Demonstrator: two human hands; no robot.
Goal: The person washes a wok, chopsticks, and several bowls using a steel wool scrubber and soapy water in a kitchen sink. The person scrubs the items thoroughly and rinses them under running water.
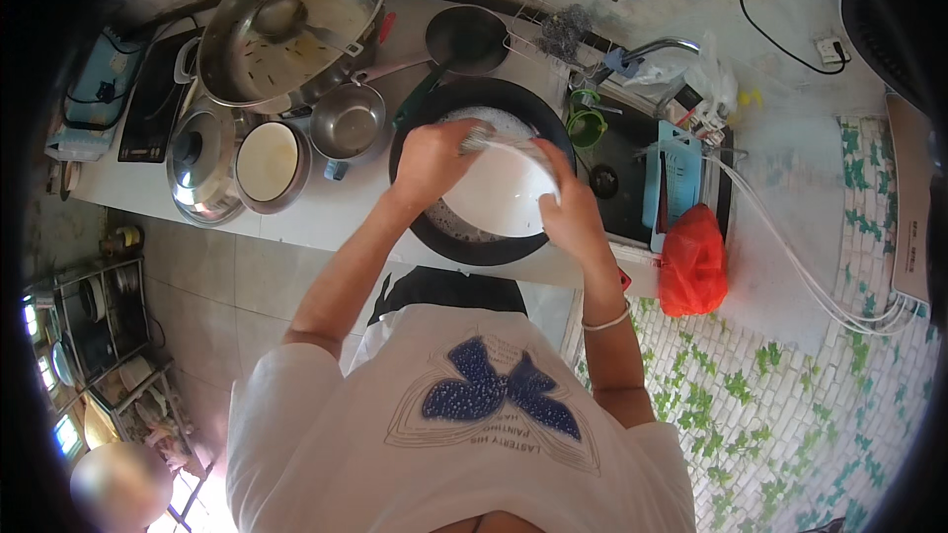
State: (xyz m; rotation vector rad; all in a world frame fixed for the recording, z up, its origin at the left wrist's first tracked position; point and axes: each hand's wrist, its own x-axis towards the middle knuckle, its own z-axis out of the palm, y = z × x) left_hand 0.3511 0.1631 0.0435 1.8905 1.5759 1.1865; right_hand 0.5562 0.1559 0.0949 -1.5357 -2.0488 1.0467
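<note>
A white bowl is tilted over a wide black basin, its pale inside facing me. Foamy water shows in the basin around it. My left hand grips the bowl's far left rim, where a striped, blurred patch shows beside the fingers. At the right rim, my right hand holds the bowl with the thumb on the near side and fingers behind. Whether a cloth or pad is between the left fingers and the bowl is too blurred to tell.
Left of the basin stand a saucepan, a lidded pot, a cream-coloured bowl and a large steel pan with a ladle. A frying pan lies behind. Rightward are a sink, blue basket and red bag.
</note>
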